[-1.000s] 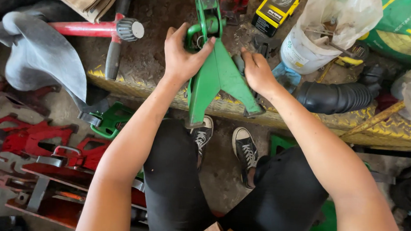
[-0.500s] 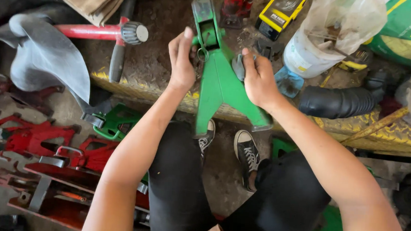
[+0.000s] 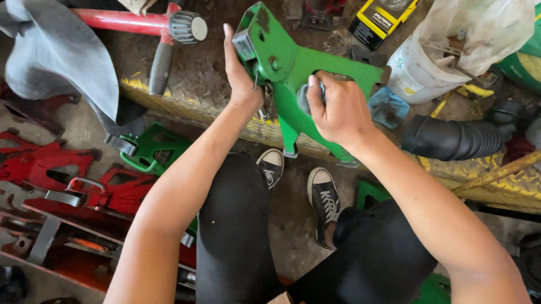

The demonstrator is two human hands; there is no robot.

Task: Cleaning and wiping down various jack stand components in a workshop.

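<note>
While left hand (image 3: 242, 76) braces green bracket (image 3: 299, 79), right hand (image 3: 337, 109) clasps it.

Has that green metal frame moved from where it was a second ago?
Yes. The green metal frame has swung from pointing down toward the shoes to lying tilted, its wide end now nearer the white bucket.

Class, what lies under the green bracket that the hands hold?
Under the green bracket show a dirty bench top, its yellow edge and a shoe; the rest is covered.
</note>
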